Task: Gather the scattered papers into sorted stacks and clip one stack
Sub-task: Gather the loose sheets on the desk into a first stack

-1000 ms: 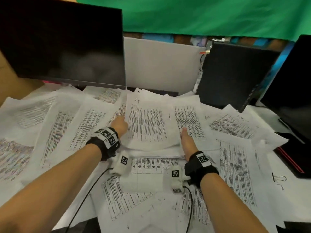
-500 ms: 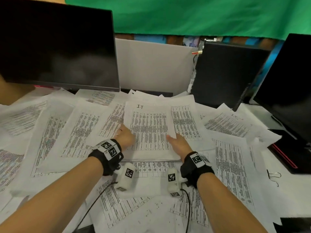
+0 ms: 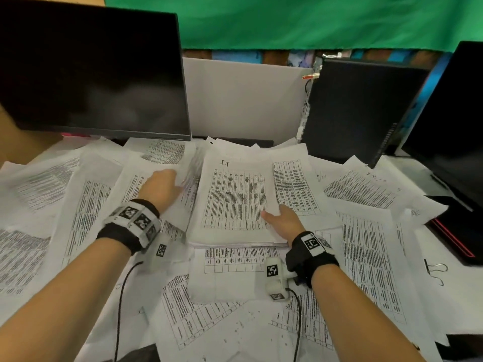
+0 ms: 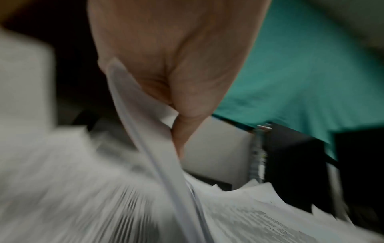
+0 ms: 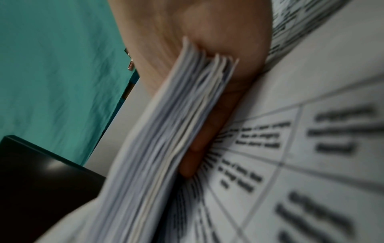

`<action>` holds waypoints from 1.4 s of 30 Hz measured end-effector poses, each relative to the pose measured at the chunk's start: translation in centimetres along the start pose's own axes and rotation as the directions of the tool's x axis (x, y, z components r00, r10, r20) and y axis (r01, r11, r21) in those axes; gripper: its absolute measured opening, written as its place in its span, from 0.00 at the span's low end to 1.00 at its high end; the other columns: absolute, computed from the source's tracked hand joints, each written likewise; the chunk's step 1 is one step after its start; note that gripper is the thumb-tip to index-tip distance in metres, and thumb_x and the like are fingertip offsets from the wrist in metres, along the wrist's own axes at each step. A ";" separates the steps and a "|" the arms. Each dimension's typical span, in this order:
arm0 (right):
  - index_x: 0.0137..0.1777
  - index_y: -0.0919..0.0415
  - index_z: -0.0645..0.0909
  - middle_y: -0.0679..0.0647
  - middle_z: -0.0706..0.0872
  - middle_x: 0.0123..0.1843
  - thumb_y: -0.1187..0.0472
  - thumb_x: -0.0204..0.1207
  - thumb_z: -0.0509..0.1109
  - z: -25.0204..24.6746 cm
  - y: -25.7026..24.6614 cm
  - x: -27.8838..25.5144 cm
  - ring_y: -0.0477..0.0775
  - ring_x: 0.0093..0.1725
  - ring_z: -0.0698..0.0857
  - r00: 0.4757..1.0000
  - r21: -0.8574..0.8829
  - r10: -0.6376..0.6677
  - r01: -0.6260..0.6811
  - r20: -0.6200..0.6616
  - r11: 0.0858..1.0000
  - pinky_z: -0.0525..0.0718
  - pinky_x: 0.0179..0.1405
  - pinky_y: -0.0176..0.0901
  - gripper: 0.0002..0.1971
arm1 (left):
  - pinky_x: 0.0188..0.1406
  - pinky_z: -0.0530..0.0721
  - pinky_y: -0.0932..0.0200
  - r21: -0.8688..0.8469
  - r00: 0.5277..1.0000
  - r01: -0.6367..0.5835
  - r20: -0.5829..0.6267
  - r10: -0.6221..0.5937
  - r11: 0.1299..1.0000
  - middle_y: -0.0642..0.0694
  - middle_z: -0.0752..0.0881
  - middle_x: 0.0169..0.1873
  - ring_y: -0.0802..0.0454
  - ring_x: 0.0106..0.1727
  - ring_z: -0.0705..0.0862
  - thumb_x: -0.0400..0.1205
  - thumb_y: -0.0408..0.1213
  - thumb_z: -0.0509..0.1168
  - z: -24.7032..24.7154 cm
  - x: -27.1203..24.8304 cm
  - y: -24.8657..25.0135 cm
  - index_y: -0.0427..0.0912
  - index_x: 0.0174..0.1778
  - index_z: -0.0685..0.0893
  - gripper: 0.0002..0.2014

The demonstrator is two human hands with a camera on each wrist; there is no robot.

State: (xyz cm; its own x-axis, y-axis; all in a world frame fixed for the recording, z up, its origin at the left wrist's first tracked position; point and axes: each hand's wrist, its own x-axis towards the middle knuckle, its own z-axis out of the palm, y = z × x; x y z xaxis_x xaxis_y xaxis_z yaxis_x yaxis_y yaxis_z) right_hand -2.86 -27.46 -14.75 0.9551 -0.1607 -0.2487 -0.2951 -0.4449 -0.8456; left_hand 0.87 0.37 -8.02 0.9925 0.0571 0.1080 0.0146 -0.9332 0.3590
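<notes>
A green cloth backdrop hangs behind your table, which is covered by loose white printed sheets lying at all angles, between dark flat monitors. Your right hand grips the near right corner of a thick squared stack of white papers, thumb on the top page and fingers curled beneath its layered edges; the stack lies at the centre of the table, its top sheet printed with dense columns. Your left hand pinches a thin, bowed sheet just left of the stack, lifting its edge, blurred. A black wire-handled binder clip rests on bare table at far right.
</notes>
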 end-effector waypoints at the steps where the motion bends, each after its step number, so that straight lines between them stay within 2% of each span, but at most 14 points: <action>1: 0.67 0.63 0.79 0.55 0.85 0.58 0.52 0.82 0.69 0.1 0.0 0.0 0.57 0.60 0.83 1.000 0.000 -0.003 0.003 0.003 1.000 0.78 0.57 0.44 0.19 | 0.43 0.80 0.51 0.076 0.993 -0.062 -0.094 0.069 0.995 0.35 0.85 0.49 0.38 0.47 0.84 0.83 0.34 0.62 -1.1 -0.7 1.3 0.34 0.57 0.79 0.09; 5: 0.68 0.62 0.79 0.55 0.85 0.60 0.55 0.83 0.69 0.2 0.2 0.2 0.55 0.57 0.82 1.000 0.029 0.000 0.000 -0.003 1.000 0.77 0.59 0.44 0.17 | 0.36 0.69 0.50 0.050 0.856 -0.185 -0.483 0.186 0.982 0.37 0.79 0.38 0.37 0.41 0.77 0.83 0.35 0.63 -7.1 -2.8 5.1 0.38 0.44 0.75 0.05; 7: 0.68 0.62 0.80 0.54 0.84 0.59 0.55 0.83 0.68 0.2 0.3 0.2 0.56 0.59 0.82 1.000 0.040 -0.003 0.003 -0.010 0.999 0.77 0.61 0.46 0.18 | 0.38 0.65 0.53 -0.092 0.830 -0.220 -0.541 0.136 0.971 0.39 0.76 0.39 0.42 0.43 0.73 0.82 0.38 0.65 -10.0 -2.9 5.9 0.39 0.41 0.71 0.09; 12: 0.64 0.62 0.80 0.56 0.84 0.52 0.51 0.85 0.64 0.3 0.0 0.1 0.55 0.49 0.82 1.000 0.012 0.007 -0.007 -0.010 1.000 0.78 0.44 0.43 0.16 | 0.38 0.76 0.55 -0.458 0.969 -0.095 -0.247 -0.024 0.884 0.37 0.86 0.51 0.41 0.50 0.84 0.78 0.39 0.72 -8.5 -0.9 4.8 0.32 0.54 0.82 0.15; 15: 0.63 0.62 0.79 0.61 0.84 0.61 0.52 0.87 0.56 0.1 -0.1 0.3 0.56 0.52 0.82 0.999 0.017 0.046 -0.046 -0.020 0.999 0.77 0.49 0.45 0.16 | 0.40 0.78 0.62 -0.583 0.996 0.081 0.026 -0.082 0.808 0.38 0.85 0.58 0.44 0.53 0.83 0.79 0.35 0.70 -4.2 -1.4 4.2 0.32 0.63 0.81 0.18; 18: 0.78 0.63 0.71 0.60 0.75 0.76 0.42 0.88 0.48 0.0 -0.3 0.1 0.63 0.74 0.76 0.989 0.198 0.144 -0.134 -0.034 0.971 0.72 0.75 0.54 0.30 | 0.52 0.79 0.56 -0.569 0.964 0.248 0.226 -0.140 0.784 0.41 0.83 0.59 0.43 0.57 0.82 0.79 0.34 0.69 0.4 -2.0 3.2 0.32 0.65 0.78 0.19; 19: 0.79 0.61 0.71 0.60 0.75 0.77 0.36 0.85 0.46 0.0 -0.1 0.3 0.64 0.74 0.76 0.984 0.251 0.174 -0.161 -0.029 0.954 0.71 0.77 0.58 0.35 | 0.53 0.81 0.54 -0.536 0.947 0.292 0.275 -0.163 0.792 0.40 0.83 0.59 0.43 0.56 0.82 0.79 0.34 0.70 1.7 -2.0 2.8 0.33 0.64 0.78 0.18; 23: 0.73 0.56 0.76 0.59 0.79 0.75 0.33 0.83 0.50 0.0 -0.1 0.4 0.61 0.71 0.79 0.992 0.288 0.123 -0.120 0.007 0.950 0.74 0.75 0.56 0.32 | 0.59 0.84 0.46 -0.387 0.894 0.424 0.324 -0.310 0.819 0.35 0.78 0.63 0.38 0.60 0.81 0.79 0.30 0.68 5.4 -1.4 2.0 0.34 0.70 0.68 0.24; 26: 0.82 0.56 0.67 0.52 0.74 0.79 0.36 0.80 0.62 0.0 0.4 0.5 0.57 0.76 0.74 0.999 0.164 0.035 -0.031 -0.017 0.986 0.70 0.72 0.48 0.35 | 0.69 0.75 0.42 -0.253 0.886 0.425 0.312 -0.342 0.869 0.33 0.67 0.73 0.34 0.70 0.72 0.81 0.29 0.59 6.9 -1.7 3.5 0.35 0.75 0.63 0.25; 29: 0.80 0.55 0.67 0.48 0.78 0.70 0.41 0.78 0.70 -0.1 0.7 0.7 0.50 0.65 0.76 0.999 0.117 -0.035 0.036 -0.004 0.993 0.71 0.63 0.42 0.34 | 0.78 0.64 0.42 -0.185 0.854 0.419 0.413 -0.317 0.889 0.33 0.53 0.80 0.34 0.79 0.60 0.85 0.32 0.54 7.5 -2.4 5.0 0.36 0.83 0.47 0.32; 33: 0.79 0.56 0.67 0.52 0.81 0.68 0.46 0.77 0.74 -0.2 1.1 1.6 0.55 0.65 0.80 0.999 0.034 -0.050 0.049 0.005 0.998 0.77 0.63 0.47 0.34 | 0.71 0.74 0.40 -0.430 0.808 0.458 0.567 -0.162 0.778 0.37 0.66 0.76 0.36 0.72 0.71 0.81 0.38 0.65 5.0 -1.8 2.9 0.37 0.82 0.56 0.35; 36: 0.75 0.58 0.73 0.52 0.83 0.62 0.46 0.76 0.74 0.1 1.6 2.1 0.56 0.62 0.82 0.998 -0.023 -0.066 0.066 0.002 0.998 0.77 0.58 0.45 0.31 | 0.72 0.72 0.37 -0.395 0.882 0.443 0.354 -0.312 0.805 0.35 0.67 0.77 0.35 0.74 0.70 0.81 0.44 0.64 2.0 -0.4 -1.1 0.39 0.80 0.61 0.33; 39: 0.71 0.56 0.77 0.53 0.85 0.63 0.38 0.73 0.74 0.1 1.8 2.5 0.58 0.62 0.83 0.999 0.020 -0.044 0.044 0.010 0.999 0.81 0.64 0.53 0.32 | 0.71 0.71 0.38 -0.227 0.811 0.576 0.043 -0.583 0.785 0.30 0.66 0.75 0.30 0.75 0.67 0.79 0.45 0.65 -0.6 0.0 -5.9 0.36 0.79 0.59 0.35; 42: 0.68 0.56 0.79 0.54 0.86 0.60 0.38 0.73 0.73 0.0 1.7 2.7 0.57 0.59 0.85 1.000 0.049 -0.025 0.024 0.009 0.999 0.83 0.59 0.51 0.29 | 0.64 0.79 0.42 -0.139 0.780 0.626 0.102 -0.618 0.767 0.29 0.77 0.66 0.30 0.66 0.77 0.76 0.42 0.70 -1.3 -0.2 -9.5 0.26 0.74 0.66 0.35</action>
State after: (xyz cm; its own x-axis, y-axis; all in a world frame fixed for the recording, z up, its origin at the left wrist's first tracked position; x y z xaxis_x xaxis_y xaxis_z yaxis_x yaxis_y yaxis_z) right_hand -0.82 -28.65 -16.89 0.9623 -0.1415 -0.2322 -0.2703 -0.4051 -0.8734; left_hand 0.37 9.67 -10.29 0.7773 0.5848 -0.2320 0.6156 -0.6312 0.4718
